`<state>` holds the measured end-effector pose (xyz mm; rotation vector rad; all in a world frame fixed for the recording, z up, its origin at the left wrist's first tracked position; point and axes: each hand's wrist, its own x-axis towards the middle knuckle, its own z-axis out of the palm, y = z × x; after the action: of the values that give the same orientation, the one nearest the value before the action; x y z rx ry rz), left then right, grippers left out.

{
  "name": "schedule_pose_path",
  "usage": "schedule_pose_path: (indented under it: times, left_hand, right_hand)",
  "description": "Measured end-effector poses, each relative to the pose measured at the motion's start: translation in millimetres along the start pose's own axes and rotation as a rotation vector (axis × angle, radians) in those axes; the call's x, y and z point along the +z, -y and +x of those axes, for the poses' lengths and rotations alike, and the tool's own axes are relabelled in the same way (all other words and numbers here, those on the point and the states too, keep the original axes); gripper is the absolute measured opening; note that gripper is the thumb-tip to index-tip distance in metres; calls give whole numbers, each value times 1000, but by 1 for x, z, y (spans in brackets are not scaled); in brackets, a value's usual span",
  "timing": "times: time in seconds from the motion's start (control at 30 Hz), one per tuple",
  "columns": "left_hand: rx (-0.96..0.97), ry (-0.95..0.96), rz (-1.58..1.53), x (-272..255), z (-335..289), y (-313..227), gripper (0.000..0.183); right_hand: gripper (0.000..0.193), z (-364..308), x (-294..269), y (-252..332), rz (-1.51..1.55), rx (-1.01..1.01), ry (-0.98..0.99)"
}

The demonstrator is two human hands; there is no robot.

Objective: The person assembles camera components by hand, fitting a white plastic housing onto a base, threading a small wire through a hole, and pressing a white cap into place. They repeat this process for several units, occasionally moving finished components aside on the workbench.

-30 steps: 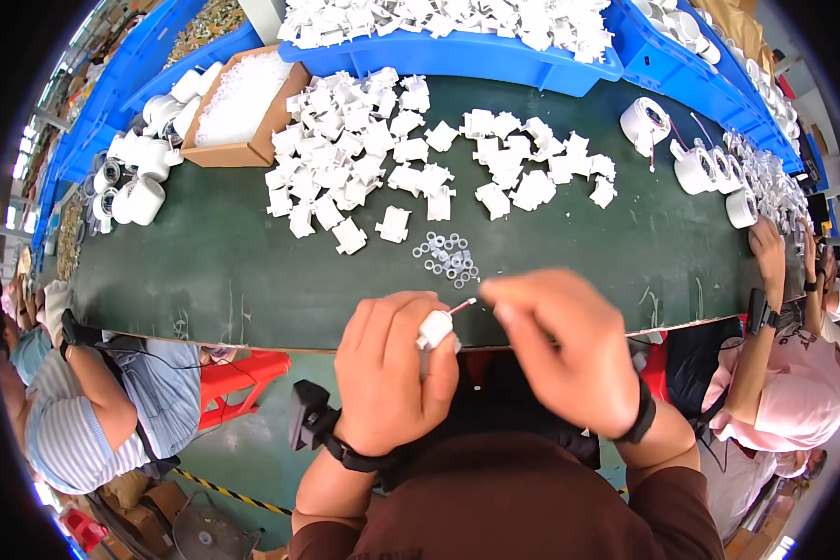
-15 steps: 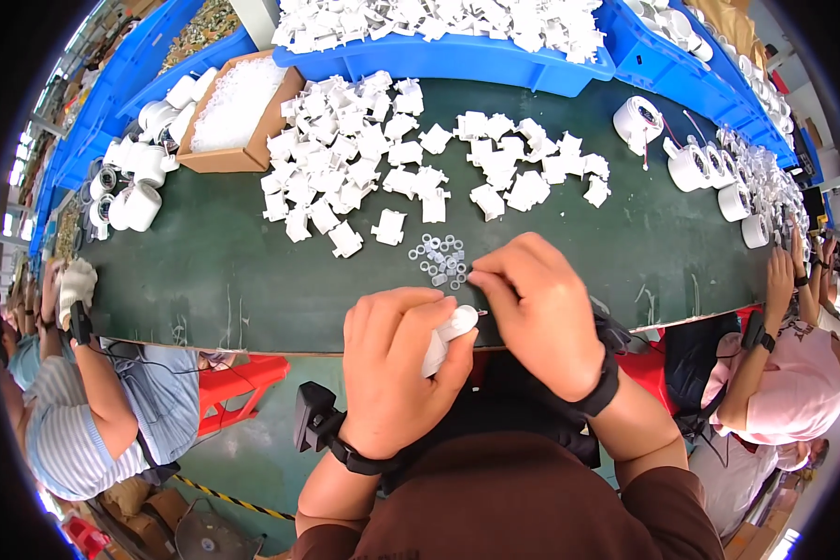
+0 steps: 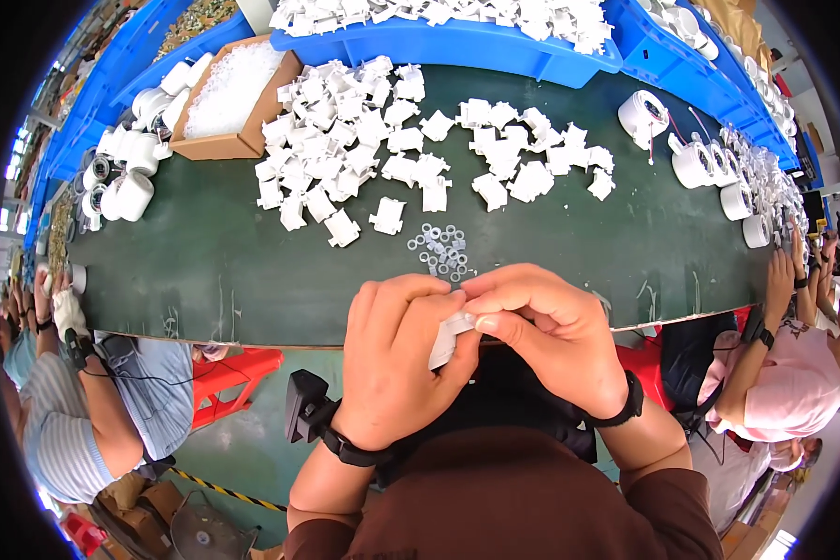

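Green table; left hand grasping white part, partly hidden; right hand at its end, grip unclear.

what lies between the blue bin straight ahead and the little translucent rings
In the head view, loose white plastic parts lie between the blue bin and the translucent rings, with green tabletop showing around them.

Dark green worktop, scuffed near its front edge, bears loose white plastic parts, grouped small translucent rings, an open cardboard box and white round housings.
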<state>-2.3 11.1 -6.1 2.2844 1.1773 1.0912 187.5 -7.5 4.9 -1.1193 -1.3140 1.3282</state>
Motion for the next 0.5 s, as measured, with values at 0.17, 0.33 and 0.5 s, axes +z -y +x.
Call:
schedule_pose_path:
  times: [0.17,0.33,0.5]
  left_hand:
    - [17,-60,-24,6,-8,4,43]
    - [22,-71,-10,8,-9,5,42]
    - [39,-125,-52,10,-16,11,35]
  right_hand:
    - [13,2,3,10,99,142,21]
    - [8,5,10,11,124,205,-1]
    - [9,2,13,14,274,233,-49]
